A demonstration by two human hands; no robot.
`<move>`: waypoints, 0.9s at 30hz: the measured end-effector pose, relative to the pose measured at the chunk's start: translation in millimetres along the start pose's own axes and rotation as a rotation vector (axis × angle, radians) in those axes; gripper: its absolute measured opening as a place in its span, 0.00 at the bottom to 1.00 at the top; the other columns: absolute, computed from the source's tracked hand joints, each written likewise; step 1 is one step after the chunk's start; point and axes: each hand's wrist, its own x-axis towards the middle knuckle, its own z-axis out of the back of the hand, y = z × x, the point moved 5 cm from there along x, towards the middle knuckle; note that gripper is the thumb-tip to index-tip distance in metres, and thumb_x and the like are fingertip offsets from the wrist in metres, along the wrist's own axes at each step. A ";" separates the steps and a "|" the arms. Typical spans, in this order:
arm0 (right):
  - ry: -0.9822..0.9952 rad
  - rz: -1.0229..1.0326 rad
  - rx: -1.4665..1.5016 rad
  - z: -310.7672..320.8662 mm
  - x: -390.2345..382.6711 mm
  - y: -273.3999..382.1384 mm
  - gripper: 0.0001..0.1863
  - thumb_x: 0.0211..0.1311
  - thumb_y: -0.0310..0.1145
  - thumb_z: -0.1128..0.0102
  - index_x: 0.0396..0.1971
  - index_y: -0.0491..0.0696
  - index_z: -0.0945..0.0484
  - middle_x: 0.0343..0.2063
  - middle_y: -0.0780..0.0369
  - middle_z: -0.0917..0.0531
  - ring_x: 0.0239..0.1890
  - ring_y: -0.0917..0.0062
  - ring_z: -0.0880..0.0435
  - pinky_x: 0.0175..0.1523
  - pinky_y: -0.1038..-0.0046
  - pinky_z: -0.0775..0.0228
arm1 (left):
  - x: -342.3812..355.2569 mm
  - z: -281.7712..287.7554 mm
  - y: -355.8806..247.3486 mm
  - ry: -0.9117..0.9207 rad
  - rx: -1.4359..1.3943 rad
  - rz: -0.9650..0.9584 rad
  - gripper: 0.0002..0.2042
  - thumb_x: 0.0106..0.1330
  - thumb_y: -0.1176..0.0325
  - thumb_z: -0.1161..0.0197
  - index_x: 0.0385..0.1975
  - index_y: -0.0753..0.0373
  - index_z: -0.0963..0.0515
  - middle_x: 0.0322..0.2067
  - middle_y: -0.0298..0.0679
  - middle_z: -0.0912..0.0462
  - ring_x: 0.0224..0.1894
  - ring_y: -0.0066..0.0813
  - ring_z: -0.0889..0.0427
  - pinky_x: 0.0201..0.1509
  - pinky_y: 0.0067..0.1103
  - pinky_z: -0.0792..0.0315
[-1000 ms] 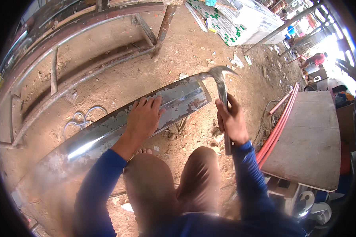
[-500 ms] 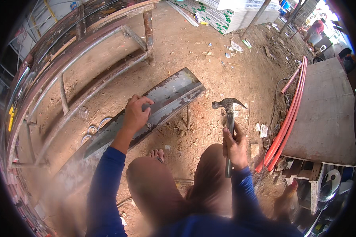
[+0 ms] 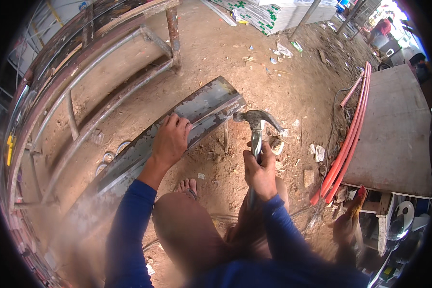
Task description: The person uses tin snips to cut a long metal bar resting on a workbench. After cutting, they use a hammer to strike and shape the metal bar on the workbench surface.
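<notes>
Partly hidden hammer (image 3: 256,126) in right hand (image 3: 262,176), beam end (image 3: 81,211) blurred

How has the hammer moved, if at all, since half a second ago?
Yes: the hammer moved leftward, away from the red pipes and nearer the metal piece.

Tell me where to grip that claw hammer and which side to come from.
Take the claw hammer by its handle, probably from the right, as the right hand holds it: the straight, slim shaft runs back toward the person, while striking face and claw jut out sideways at the far end.
</notes>
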 end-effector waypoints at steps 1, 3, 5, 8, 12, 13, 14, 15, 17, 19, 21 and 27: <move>-0.003 0.006 -0.035 -1.6 0.8 -5.3 0.13 0.74 0.30 0.31 0.52 0.42 0.19 0.25 0.67 0.20 0.25 0.83 0.25 0.32 0.71 0.31 | 2.0 -1.6 0.0 0.014 0.021 -0.018 0.09 0.83 0.65 0.37 0.48 0.65 0.15 0.45 0.48 0.16 0.52 0.53 0.17 0.59 0.42 0.22; -0.008 0.023 -0.060 -0.9 2.9 -13.6 0.13 0.73 0.31 0.31 0.51 0.41 0.19 0.25 0.65 0.19 0.26 0.83 0.24 0.34 0.70 0.30 | 6.6 -4.7 0.3 0.040 0.064 -0.050 0.11 0.85 0.64 0.40 0.48 0.65 0.17 0.44 0.49 0.17 0.51 0.54 0.17 0.59 0.44 0.22; -0.020 0.038 -0.084 1.3 5.0 -13.2 0.13 0.73 0.30 0.31 0.51 0.41 0.19 0.25 0.64 0.19 0.26 0.82 0.24 0.34 0.69 0.30 | 11.4 -6.1 -0.3 0.075 0.121 -0.046 0.12 0.85 0.62 0.41 0.48 0.66 0.17 0.44 0.50 0.17 0.51 0.54 0.17 0.58 0.46 0.22; -0.057 0.061 -0.118 5.3 9.7 -14.6 0.13 0.73 0.30 0.31 0.51 0.41 0.19 0.26 0.63 0.18 0.27 0.80 0.22 0.36 0.69 0.28 | 17.8 -2.3 -8.3 0.050 0.152 -0.052 0.16 0.85 0.58 0.43 0.50 0.66 0.17 0.47 0.52 0.16 0.53 0.55 0.17 0.60 0.48 0.23; -0.118 0.062 -0.079 6.4 12.4 -14.5 0.13 0.73 0.31 0.31 0.51 0.40 0.18 0.27 0.62 0.18 0.29 0.78 0.22 0.37 0.67 0.27 | 31.4 -15.0 -6.5 -0.164 0.222 -0.052 0.22 0.87 0.53 0.45 0.55 0.68 0.16 0.56 0.55 0.14 0.60 0.55 0.17 0.67 0.45 0.25; -0.117 0.063 -0.088 7.3 12.7 -16.7 0.14 0.73 0.32 0.31 0.51 0.41 0.18 0.28 0.62 0.17 0.29 0.78 0.21 0.37 0.67 0.27 | 32.9 -20.3 -1.5 -0.149 0.250 -0.030 0.23 0.87 0.53 0.46 0.58 0.69 0.17 0.58 0.55 0.15 0.62 0.56 0.18 0.70 0.45 0.25; -0.116 0.064 -0.094 7.6 13.8 -19.1 0.14 0.73 0.32 0.31 0.51 0.41 0.19 0.28 0.62 0.17 0.30 0.78 0.21 0.38 0.67 0.27 | 36.1 -22.0 1.8 -0.136 0.281 -0.008 0.24 0.88 0.53 0.47 0.61 0.69 0.17 0.61 0.56 0.15 0.65 0.57 0.19 0.72 0.45 0.26; -0.111 0.047 -0.102 7.4 13.0 -19.9 0.14 0.73 0.32 0.31 0.51 0.41 0.19 0.28 0.62 0.17 0.30 0.78 0.21 0.38 0.67 0.27 | 38.2 -23.2 5.3 -0.124 0.311 0.015 0.25 0.89 0.53 0.48 0.64 0.70 0.18 0.64 0.56 0.16 0.68 0.57 0.20 0.75 0.45 0.27; -0.095 0.013 -0.128 5.9 9.5 -19.1 0.14 0.73 0.33 0.32 0.50 0.41 0.19 0.28 0.61 0.18 0.30 0.76 0.21 0.39 0.66 0.27 | 39.6 -27.6 10.2 -0.040 0.255 0.073 0.26 0.89 0.52 0.49 0.66 0.71 0.18 0.65 0.57 0.17 0.69 0.58 0.21 0.77 0.45 0.28; -0.083 0.040 -0.171 4.0 9.4 -16.0 0.14 0.72 0.33 0.31 0.50 0.41 0.19 0.28 0.60 0.18 0.29 0.75 0.21 0.39 0.65 0.27 | 42.9 -32.1 19.0 0.014 0.230 0.118 0.27 0.89 0.51 0.49 0.69 0.70 0.21 0.67 0.58 0.18 0.70 0.59 0.21 0.78 0.45 0.29; -0.067 0.063 -0.187 0.1 9.7 -17.9 0.14 0.72 0.32 0.31 0.50 0.41 0.19 0.28 0.59 0.18 0.29 0.75 0.22 0.39 0.64 0.27 | 46.2 -36.8 31.6 0.042 0.244 0.157 0.29 0.89 0.50 0.51 0.74 0.69 0.24 0.68 0.58 0.20 0.71 0.59 0.22 0.79 0.46 0.30; -0.021 0.094 -0.179 -17.5 19.6 -13.8 0.13 0.72 0.31 0.32 0.49 0.41 0.19 0.27 0.59 0.19 0.29 0.74 0.22 0.38 0.64 0.27 | 48.9 -51.9 47.4 0.208 0.249 0.318 0.31 0.89 0.49 0.53 0.83 0.59 0.32 0.70 0.55 0.20 0.68 0.58 0.19 0.76 0.48 0.26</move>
